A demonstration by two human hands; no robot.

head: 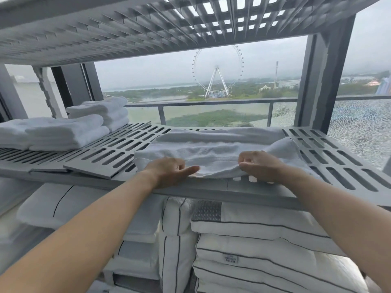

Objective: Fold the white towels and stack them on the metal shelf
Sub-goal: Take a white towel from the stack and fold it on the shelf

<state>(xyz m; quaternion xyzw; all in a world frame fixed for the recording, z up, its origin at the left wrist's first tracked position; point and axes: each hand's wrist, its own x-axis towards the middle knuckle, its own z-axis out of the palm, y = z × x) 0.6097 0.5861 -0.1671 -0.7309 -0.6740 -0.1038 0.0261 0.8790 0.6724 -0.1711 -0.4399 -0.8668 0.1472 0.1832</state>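
Observation:
A white towel (213,149) lies spread across the slotted grey metal shelf (118,153), right of centre. My left hand (169,171) rests at the towel's near edge, thumb and forefinger pinching the hem. My right hand (260,166) grips the same near edge a little to the right, fingers curled around the cloth, which is lifted slightly off the shelf. Two stacks of folded white towels sit on the shelf's left side, one near (53,132) and one further back (103,113).
An upper slatted shelf (148,28) hangs close overhead. Grey uprights stand at the back right (321,81) and left. Below the shelf are piled white pillows with dark piping (254,240). Behind is a window with a balcony rail.

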